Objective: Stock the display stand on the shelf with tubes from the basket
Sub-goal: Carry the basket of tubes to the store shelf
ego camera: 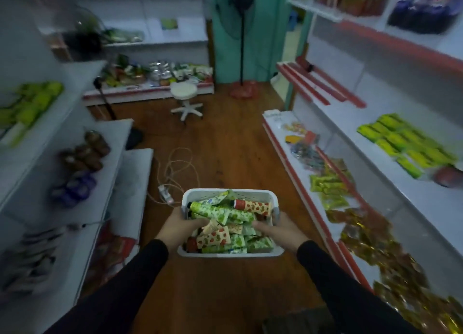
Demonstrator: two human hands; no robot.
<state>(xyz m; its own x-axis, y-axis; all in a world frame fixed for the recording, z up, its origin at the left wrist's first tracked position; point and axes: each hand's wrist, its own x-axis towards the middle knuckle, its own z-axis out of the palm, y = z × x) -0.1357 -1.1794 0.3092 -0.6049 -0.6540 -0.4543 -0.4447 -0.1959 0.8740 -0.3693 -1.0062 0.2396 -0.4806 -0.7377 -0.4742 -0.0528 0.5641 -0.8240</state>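
- No brand name or writing is reading clearly anywhere; the tube prints are showing only as patterns, and the shelf goods are blurring.
- A white perforated plastic basket (229, 195) is hanging in mid-air over the wooden plank floor (225, 143), near the bottom centre of the view, between the 2 hands.
- The left hand (179, 224) is gripping the basket's left rim, with its thumb curling over the edge onto the tubes.
- The right hand (281, 227) is gripping the right rim the same way, thumb reaching inside; both arms are wearing black sleeves (140, 278).
- The basket is filling with a loose heap of squeezable tubes (225, 229), lying at mixed angles.
- A green leaf-print tube (213, 212) is lying on top, its long axis running left to right, dark cap pointing left.
- A cream tube with red strawberry print (254, 205) is lying at the far side, long axis also left to right, red cap pointing left.
- White metal shelving with red edge strips (288, 163) is lining the right of the aisle, carrying yellow-green packets (400, 140) and gold foil sachets (363, 233).
- White shelves on the left (110, 143) are holding dark jars (87, 150) and green packs.
- At the far end a white round stool on castors (185, 95) and a black pedestal fan with a red base (241, 57) are standing before a teal wall (270, 32).
- A pale cable with a power strip (172, 175) is lying coiled on the floor.
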